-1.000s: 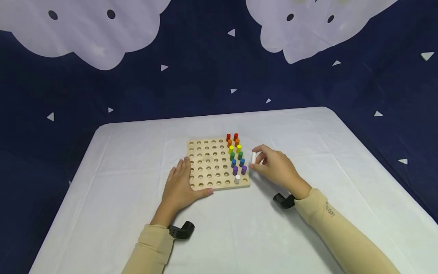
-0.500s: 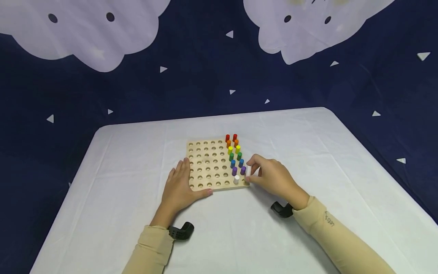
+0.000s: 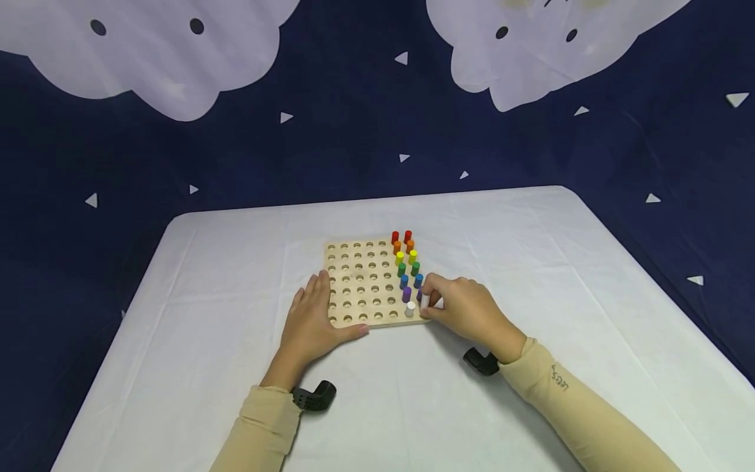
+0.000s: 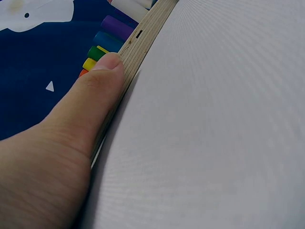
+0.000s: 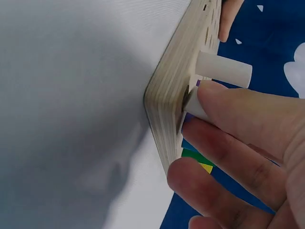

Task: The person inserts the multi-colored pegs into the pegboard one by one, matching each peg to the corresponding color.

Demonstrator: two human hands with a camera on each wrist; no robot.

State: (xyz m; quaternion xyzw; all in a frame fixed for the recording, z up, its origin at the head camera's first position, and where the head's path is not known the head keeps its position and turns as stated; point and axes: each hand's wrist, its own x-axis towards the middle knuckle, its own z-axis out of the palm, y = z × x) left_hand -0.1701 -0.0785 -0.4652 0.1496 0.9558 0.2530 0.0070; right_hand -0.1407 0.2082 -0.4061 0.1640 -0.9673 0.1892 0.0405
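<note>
A wooden pegboard [image 3: 360, 282] with rows of round holes lies on the table. My left hand [image 3: 309, 324] rests along its left and front edges with straight fingers; in the left wrist view the thumb [image 4: 102, 78] presses the board's side. Between thumb and fingers my right hand [image 3: 468, 308] pinches a white peg [image 3: 425, 301] at the front right corner. In the right wrist view that peg's lower end is at the corner hole, slightly tilted; how deep it sits I cannot tell. Beside it another white peg [image 5: 224, 69] stands in the board.
Two columns of pegs fill the board's right side, in pairs from red pegs [image 3: 402, 236] at the back through orange, yellow, green, blue and purple. White cloth covers the table [image 3: 377, 406]. Behind it hangs a dark blue backdrop [image 3: 330, 157] with clouds and triangles.
My right hand has carried the white peg left and toward me, from beside the board to its front right corner hole. The left hand has stayed on the board.
</note>
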